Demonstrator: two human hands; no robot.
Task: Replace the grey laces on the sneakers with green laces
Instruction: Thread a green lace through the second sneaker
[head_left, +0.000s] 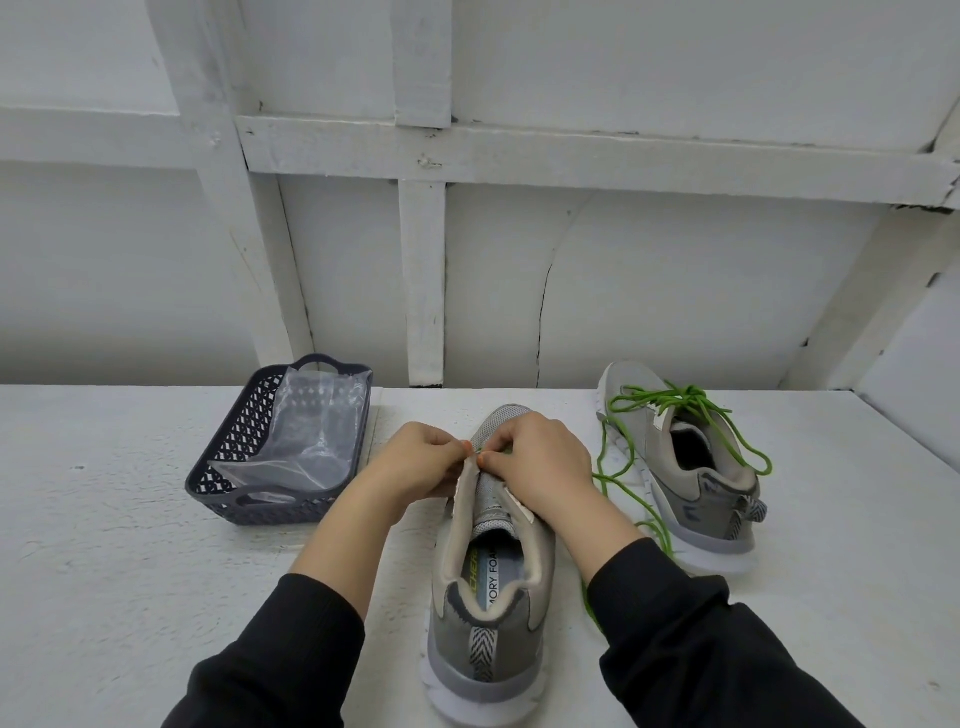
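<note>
Green lace (480, 448) is barely a sliver at the moment, caught between the fingertips over the toe-end eyelets of the grey sneaker (488, 571). That sneaker sits on the surface (130, 545) with its heel toward the person and its toe pointing straight away. Its long axis runs dead ahead, and the eyelet rows climb back toward the body.

Left hand (415, 457) comes in from the sneaker's left, fingers curled, apparently pinching the eyelet edge. Right hand (540, 457) comes in from its right, thumb and forefinger nipping the lace. Both meet at the same spot, neither nearer.

My read: threading is only at the start here, and the next pull goes across the tongue, then back toward the heel. Right of the sneaker, the second sneaker (696, 483) already wears green. Left of it sits a dark basket (218, 467).
</note>
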